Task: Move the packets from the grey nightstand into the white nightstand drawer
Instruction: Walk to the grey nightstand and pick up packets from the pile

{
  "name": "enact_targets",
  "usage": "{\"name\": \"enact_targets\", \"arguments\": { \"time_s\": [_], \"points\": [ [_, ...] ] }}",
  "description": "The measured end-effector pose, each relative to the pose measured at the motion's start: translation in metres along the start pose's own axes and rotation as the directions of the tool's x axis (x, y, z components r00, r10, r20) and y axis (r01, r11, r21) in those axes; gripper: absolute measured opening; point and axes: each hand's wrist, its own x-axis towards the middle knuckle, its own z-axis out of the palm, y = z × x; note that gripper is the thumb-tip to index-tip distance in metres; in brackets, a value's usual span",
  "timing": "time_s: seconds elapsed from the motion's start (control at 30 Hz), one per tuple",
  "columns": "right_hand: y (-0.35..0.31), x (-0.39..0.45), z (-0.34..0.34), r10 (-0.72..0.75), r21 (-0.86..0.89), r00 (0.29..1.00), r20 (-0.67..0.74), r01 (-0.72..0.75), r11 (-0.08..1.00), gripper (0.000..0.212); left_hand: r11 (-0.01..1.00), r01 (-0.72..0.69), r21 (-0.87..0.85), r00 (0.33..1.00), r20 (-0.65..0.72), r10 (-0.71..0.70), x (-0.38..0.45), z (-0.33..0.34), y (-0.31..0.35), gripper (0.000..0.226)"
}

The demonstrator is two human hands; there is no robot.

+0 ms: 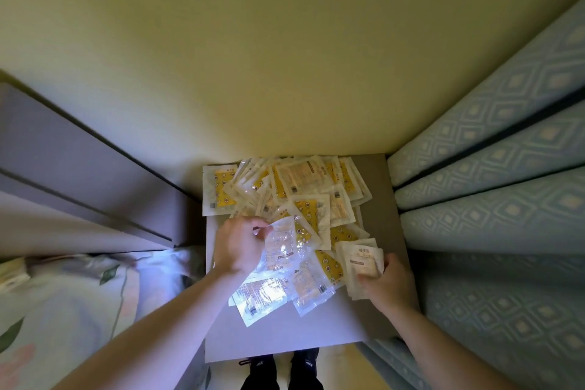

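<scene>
Packets (294, 199) litter the grey nightstand (285, 336), left hand (240, 247) pinching one, right hand (384, 285) gripping a stack, patterned curtain (493, 174) at 3 o'clock.

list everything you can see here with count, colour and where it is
packets: many, too overlapped to count, clear and white with yellow print, heaped over the far and middle part of the nightstand top
grey nightstand: one, grey top, centre of view
wall: one, yellowish, behind the nightstand
curtain: one, pale blue with a diamond pattern, right side
bedding: white with a leaf print, lower left
shoes: two, black, on the floor below the nightstand's near edge
left hand: pinching one clear packet at its edge
right hand: holding a small stack of white packets
</scene>
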Motion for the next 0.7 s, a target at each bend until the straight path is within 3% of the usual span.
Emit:
{"name": "enact_targets", "arguments": {
  "time_s": [0.27,0.4,0.7],
  "points": [
    [0.014,-0.041,-0.019,-0.067,0.099,0.998,0.004,0.066,0.993,0.020,0.990,0.042,-0.132,0.999,-0.019,-0.045,-0.026,-0.013,0.013,0.010],
    [0.002,-0.077,-0.043,-0.060,0.186,0.998,0.004,0.059,0.981,0.021,0.964,0.089,-0.251,0.989,0.133,-0.057,-0.050,-0.035,0.025,0.023],
    [-0.037,-0.189,-0.107,-0.155,0.241,0.985,0.082,0.131,0.962,0.023,0.979,0.063,-0.192,0.991,0.124,-0.039,-0.138,-0.126,0.060,0.014]
  ]
}}
